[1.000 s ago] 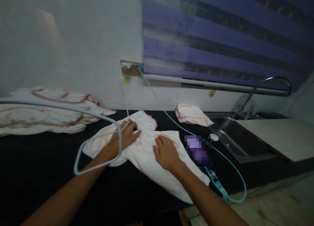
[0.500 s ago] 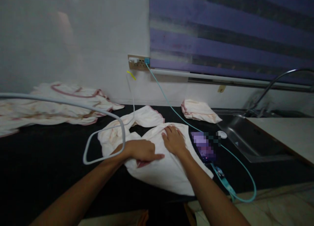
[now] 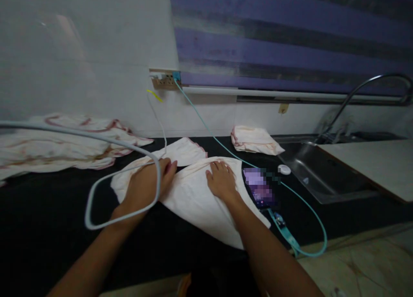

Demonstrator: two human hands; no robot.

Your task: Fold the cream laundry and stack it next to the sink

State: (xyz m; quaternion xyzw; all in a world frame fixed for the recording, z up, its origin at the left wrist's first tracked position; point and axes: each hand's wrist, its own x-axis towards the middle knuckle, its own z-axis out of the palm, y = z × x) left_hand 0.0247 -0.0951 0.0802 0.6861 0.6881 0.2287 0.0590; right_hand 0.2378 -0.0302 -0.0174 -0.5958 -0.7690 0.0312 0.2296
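Cloth point(image 3: 196, 194): pale, pink-edged, lies spread on the black counter point(image 3: 48, 211), near its front edge, one corner reaching toward that edge. An upper flap angles off toward the wall.

Left hand point(image 3: 148, 185): flat on the cloth's left part, fingers spread and extended, palm down. Pinches nothing. Right hand point(image 3: 221, 181): flat on the cloth's right part, fingers loosely spread, pressing down. Neither hand grips the fabric; both only bear on it.

White cable point(image 3: 122, 176): loops in the foreground, crossing in front of the left hand and wrist. How near it hangs to the hand cannot be told.

Phone point(image 3: 260, 189): lies just beside the cloth's right edge, close to the right hand. Teal cable point(image 3: 309, 211) runs from the wall socket point(image 3: 164, 80) past it and curls to the counter's front edge.

Further out: folded cloth point(image 3: 254, 140) near the wall, cloth pile point(image 3: 54, 144) at far left, sink point(image 3: 319, 176) at right.

Risks, as judged:
- A sweep of the right hand outward may push the phone or snag the teal cable, dragging the phone toward the edge.
- The white cable may catch the left wrist and pull the fabric askew.
- With flat palms only, the cloth may slide on the smooth counter and bunch.
- The front corner may slip over the edge.
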